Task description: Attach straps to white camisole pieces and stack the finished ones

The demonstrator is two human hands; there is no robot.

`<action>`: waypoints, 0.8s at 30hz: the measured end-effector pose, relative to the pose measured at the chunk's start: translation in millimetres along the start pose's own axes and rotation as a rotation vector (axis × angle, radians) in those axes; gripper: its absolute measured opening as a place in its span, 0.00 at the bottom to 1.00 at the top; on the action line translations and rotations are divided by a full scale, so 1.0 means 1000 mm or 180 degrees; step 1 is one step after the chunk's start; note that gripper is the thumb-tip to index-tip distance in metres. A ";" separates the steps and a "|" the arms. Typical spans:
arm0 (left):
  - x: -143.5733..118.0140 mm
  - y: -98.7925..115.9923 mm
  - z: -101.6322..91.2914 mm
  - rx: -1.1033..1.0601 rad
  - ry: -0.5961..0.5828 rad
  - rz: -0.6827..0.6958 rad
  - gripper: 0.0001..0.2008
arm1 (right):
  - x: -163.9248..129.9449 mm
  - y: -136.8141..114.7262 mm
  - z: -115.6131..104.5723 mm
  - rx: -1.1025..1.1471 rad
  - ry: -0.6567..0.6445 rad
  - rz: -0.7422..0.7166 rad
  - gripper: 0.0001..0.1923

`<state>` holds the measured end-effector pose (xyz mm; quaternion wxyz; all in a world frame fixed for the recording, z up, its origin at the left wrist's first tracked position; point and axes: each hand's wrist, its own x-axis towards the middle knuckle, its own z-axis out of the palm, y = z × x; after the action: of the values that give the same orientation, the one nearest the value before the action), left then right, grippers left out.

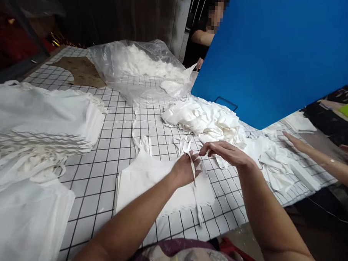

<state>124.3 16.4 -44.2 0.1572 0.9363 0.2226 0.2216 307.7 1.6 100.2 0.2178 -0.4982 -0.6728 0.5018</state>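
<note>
Nearest on the checked bench (88,184), at eight o'clock from the white strapped garment (150,173), lies a layered white stack (23,220). The garment is flat before the wearer, its scalloped hem towards six, its straps towards twelve, its broad axis nearly nine to three. Across the curled fingers of the left hand (186,169) passes a narrow strap (199,214); whether they grip it, I cannot tell. The right hand (229,153) is bent just beside, its grip also unclear. Beyond, a second stack (39,111) lies at ten, a crumpled white heap (205,116) at one. Farther, at twelve, a clear plastic bag (108,58) contains loose white cloth (145,62).
</note>
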 end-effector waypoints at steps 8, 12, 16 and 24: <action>0.000 0.006 -0.011 0.0089 -0.0020 -0.0047 0.15 | 0.017 0.051 0.040 -0.0047 0.0784 0.0778 0.26; 0.000 0.007 -0.011 0.0103 0.0038 -0.0042 0.16 | 0.033 0.052 0.039 -0.0014 0.0867 0.0964 0.22; 0.002 0.007 -0.012 0.0174 -0.0129 -0.0098 0.14 | 0.048 0.044 0.036 -0.0862 0.0757 0.0865 0.15; 0.002 0.007 -0.011 0.0149 -0.0050 -0.0068 0.17 | 0.008 0.031 0.041 0.0538 0.0474 0.0971 0.15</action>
<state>122.3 13.7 -31.3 0.1393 0.9390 0.2365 0.2073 286.2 -9.9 54.1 0.2294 -0.6101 -0.5268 0.5455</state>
